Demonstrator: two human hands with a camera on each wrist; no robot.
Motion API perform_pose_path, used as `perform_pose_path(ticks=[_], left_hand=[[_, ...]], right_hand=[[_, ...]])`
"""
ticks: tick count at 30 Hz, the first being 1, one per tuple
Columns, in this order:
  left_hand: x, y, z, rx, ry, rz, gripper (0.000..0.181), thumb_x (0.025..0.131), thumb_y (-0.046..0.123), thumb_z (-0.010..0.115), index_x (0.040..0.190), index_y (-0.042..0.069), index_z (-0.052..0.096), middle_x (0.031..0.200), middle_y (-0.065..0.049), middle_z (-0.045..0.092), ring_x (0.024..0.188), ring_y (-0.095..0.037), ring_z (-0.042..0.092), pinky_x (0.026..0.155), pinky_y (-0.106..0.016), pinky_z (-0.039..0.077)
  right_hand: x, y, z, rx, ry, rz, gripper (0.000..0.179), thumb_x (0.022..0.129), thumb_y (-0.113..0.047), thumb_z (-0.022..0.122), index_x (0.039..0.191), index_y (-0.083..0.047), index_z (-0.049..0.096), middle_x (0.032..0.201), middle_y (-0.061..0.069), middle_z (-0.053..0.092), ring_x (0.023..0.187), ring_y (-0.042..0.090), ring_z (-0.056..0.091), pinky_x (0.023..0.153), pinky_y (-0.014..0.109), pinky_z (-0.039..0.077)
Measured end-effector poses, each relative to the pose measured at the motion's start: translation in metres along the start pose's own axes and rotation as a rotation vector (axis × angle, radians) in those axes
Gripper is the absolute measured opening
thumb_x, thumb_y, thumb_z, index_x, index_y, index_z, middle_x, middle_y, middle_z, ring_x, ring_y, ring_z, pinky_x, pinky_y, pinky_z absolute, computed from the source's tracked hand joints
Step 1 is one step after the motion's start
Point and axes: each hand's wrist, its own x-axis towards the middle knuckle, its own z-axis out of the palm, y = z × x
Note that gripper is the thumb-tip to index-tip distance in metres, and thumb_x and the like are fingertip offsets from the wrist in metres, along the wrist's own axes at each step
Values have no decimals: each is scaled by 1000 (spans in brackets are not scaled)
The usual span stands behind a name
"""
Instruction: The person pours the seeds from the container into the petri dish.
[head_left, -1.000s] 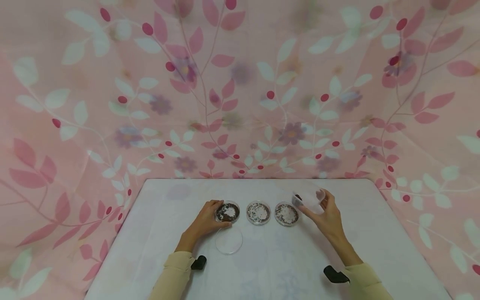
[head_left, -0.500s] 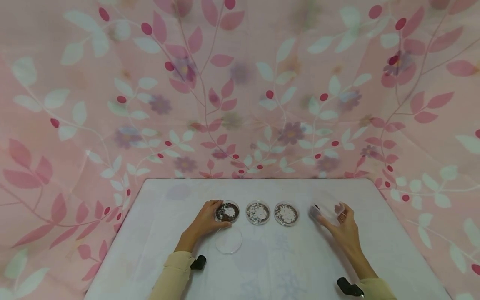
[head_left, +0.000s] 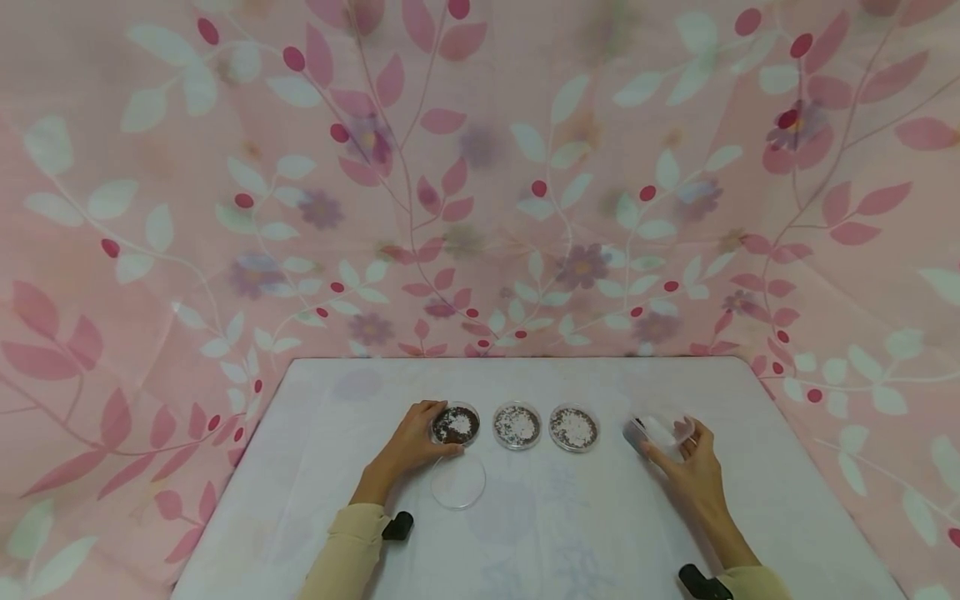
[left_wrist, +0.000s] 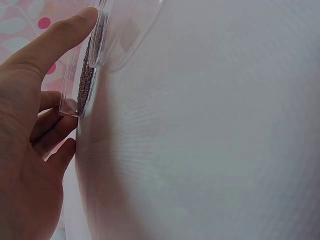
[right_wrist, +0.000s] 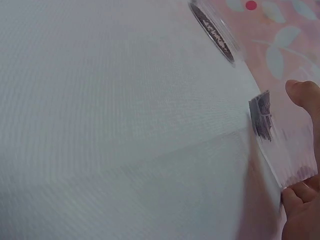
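My left hand (head_left: 408, 437) grips a round clear petri dish (head_left: 456, 425) holding dark soil with a white heap in its middle. In the left wrist view, the thumb lies across the dish's near side and the dark grains (left_wrist: 86, 82) show through its wall. A clear round lid (head_left: 458, 483) lies flat just in front of that dish. At the right, my right hand (head_left: 697, 475) holds a clear plastic container (head_left: 663, 433), with thumb and fingers on opposite sides. Dark material shows at the container's left end, low over the cloth.
Two more petri dishes, the middle one (head_left: 517, 425) and the right one (head_left: 574, 427), stand in a row between my hands, their dark contents sprinkled white. A white cloth covers the table (head_left: 570, 533). Pink floral fabric (head_left: 480, 167) hangs behind its back edge.
My right hand has carried the clear container from beside the rightmost dish to the right and down toward the table. The left hand and the dishes have stayed in place.
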Motion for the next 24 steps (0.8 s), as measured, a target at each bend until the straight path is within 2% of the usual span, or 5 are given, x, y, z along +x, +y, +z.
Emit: perform_pose_path(ticks=[17,24], left_hand=[[-3,3,-3,-12,7,7,98,69,57,82,145,7,47,139,-12,53,132,-31,46,109,-51,42],[-2,1,-2,1,8,14,96,70,59,81,145,9,47,139,-11,52,133,-30,46,109,-49,42]], right_hand=[[-1,0,2,24,2,4,107,81,-37,80,154,-7,8,156,30,27,144,45,31,115,55,30],[-5,-4,0,-27,3,-11,114,81,-39,80,158,-23,-3,155,25,32,141,48,35,110,61,33]])
